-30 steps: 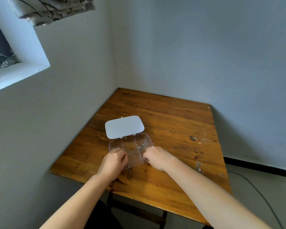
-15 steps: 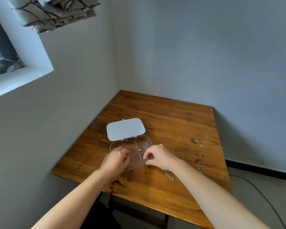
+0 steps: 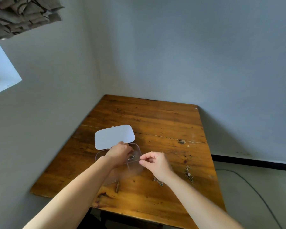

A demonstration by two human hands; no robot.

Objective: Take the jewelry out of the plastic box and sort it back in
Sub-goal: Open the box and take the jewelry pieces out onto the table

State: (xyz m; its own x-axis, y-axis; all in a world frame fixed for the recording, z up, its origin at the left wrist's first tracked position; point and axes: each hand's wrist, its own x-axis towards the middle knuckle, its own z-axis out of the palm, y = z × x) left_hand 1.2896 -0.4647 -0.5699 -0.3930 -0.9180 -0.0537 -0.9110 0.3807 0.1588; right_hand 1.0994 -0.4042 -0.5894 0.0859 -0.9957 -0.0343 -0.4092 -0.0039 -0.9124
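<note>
Counter (image 3: pixel 155 123): wooden, set in a wall corner; it carries everything below.
Box (image 3: pixel 135 169): clear plastic, at the counter's 8 o'clock, near its front-left edge; compartments partly hidden by the hands.
Lid (image 3: pixel 114 136): white, open, lying at the box's 12 o'clock.
Left hand (image 3: pixel 120 153): reaching into the box's far half; its grip is curled down over small silvery jewelry (image 3: pixel 131 157), but I cannot tell whether it is closed on a piece.
Right hand (image 3: pixel 155 162): at the box's 3 o'clock edge; grip pinched together, thumb to forefinger, seemingly on something too fine to make out.
Chain (image 3: pixel 189 174): lying loose at the box's 3 o'clock, well apart from it.
Second chain (image 3: pixel 158 181): at the box's 4 o'clock, partly under the right wrist.
Risk: the right wrist could drag the second chain toward the counter's edge; a thin piece could slip from the pinch or tangle; pressing on the light box could shift it.
</note>
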